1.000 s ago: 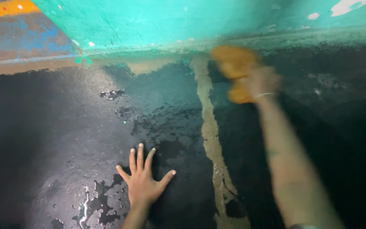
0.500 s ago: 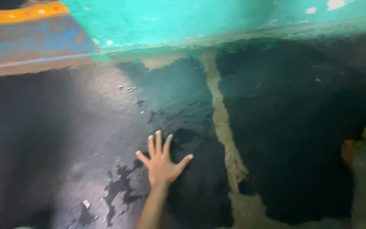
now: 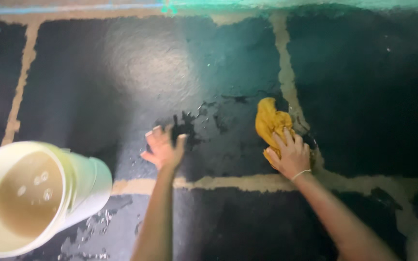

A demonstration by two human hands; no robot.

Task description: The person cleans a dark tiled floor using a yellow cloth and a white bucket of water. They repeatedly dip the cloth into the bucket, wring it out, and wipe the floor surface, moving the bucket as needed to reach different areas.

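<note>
I see my right hand pressing a yellow cloth down on the wet black floor. Its fingers are spread flat over the near end of the cloth, not wrapped around it. The cloth lies just beside a pale line between the dark floor slabs. My left hand rests on the floor, well apart from the cloth, fingers open and holding nothing. A white bucket with brown water stands near my left arm.
</note>
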